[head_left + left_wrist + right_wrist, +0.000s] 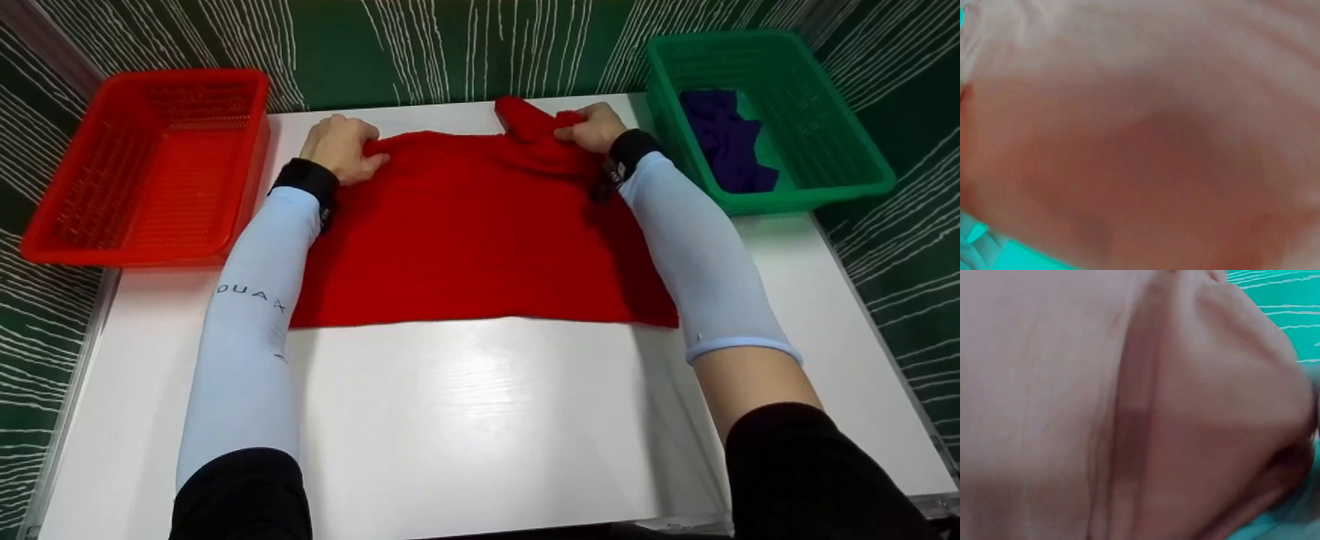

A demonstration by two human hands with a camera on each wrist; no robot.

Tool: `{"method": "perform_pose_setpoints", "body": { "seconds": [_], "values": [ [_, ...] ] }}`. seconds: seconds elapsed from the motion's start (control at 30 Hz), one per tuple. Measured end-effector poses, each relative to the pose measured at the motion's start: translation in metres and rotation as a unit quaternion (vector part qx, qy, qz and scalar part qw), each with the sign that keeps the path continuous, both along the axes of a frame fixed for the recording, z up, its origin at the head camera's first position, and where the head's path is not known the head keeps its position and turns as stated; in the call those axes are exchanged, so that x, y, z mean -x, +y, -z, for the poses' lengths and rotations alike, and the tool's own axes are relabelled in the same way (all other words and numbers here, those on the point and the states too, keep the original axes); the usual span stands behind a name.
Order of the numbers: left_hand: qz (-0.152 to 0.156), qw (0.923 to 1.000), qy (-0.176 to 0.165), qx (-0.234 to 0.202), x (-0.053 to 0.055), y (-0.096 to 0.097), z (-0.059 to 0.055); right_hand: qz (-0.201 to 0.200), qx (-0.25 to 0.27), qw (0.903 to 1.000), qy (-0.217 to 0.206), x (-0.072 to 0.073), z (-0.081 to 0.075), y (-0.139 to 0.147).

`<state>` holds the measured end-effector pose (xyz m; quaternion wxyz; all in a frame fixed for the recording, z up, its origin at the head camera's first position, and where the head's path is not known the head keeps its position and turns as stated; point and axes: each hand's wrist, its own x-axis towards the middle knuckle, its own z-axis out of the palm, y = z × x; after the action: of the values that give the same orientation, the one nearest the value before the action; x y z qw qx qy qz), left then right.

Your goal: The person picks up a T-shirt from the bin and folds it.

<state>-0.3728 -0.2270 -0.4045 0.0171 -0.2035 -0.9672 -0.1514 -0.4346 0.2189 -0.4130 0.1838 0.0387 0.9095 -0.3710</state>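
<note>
A red garment (480, 232) lies spread on the white table, its near edge fairly straight. At its far left corner my left hand (341, 146) pinches the fabric, thumb pointing inward. My right hand (596, 129) grips the bunched far right part, where a loose red flap sticks up past the far edge. Creases run through the fabric beside the right hand. Both wrist views are filled by blurred cloth, which looks pinkish brown there; a raised fold (1134, 405) shows in the right wrist view.
A red plastic basket (244, 169) stands at the far left with nothing in it. At the far right a green basket (847, 127) holds a dark purple cloth (724, 139). Green walls with white streaks enclose the white table (480, 420) at the back and sides.
</note>
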Motion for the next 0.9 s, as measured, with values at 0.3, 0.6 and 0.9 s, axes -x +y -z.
{"method": "perform_pose_setpoints", "body": {
  "seconds": [0.3, 0.6, 0.9],
  "values": [
    [-0.024, 0.9979, -0.057, 0.023, 0.001, -0.014, -0.02, 0.074, 0.251, 0.9594, 0.106, -0.021, -0.017, 0.018],
    [-0.034, 0.9929, -0.009, 0.113, -0.004, -0.031, -0.03, 0.07, 0.379, 0.9121, 0.14, -0.027, -0.026, 0.026],
    [-0.012, 0.9966, -0.028, 0.077, -0.02, -0.041, -0.043, 0.08, 0.51, 0.8453, 0.138, -0.033, -0.024, 0.033]
  ]
}}
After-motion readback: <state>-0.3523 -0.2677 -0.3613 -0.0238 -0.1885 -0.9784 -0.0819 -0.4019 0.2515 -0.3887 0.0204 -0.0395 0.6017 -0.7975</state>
